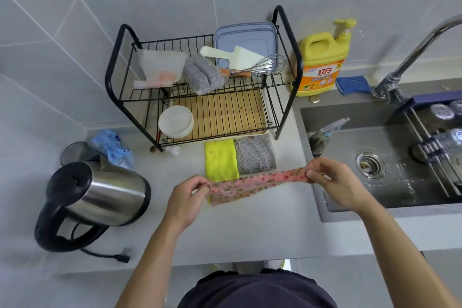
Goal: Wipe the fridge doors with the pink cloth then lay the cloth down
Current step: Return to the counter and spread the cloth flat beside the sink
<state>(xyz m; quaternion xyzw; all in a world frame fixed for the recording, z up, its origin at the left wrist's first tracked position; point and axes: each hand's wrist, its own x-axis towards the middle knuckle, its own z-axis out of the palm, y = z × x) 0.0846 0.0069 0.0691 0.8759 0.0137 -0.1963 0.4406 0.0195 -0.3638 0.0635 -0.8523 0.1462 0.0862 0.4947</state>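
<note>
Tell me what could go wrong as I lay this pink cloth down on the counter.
1. Your right hand pinches the pink cloth by one end, above the left rim of the sink. Set down there, that end might drop into the wet basin.
2. The cloth, stretched across to your left hand, overlaps the near edge of the yellow cloth in this view, so it may land on it rather than beside it.

Bright, even light falls from overhead; shadows are soft. Left of the pinched pink cloth (252, 184) the kettle (100, 195) shows white glare; right of it the wet sink (400, 186) glints. Beyond, wall tiles (75, 20) bow and soften toward the edges.
</note>
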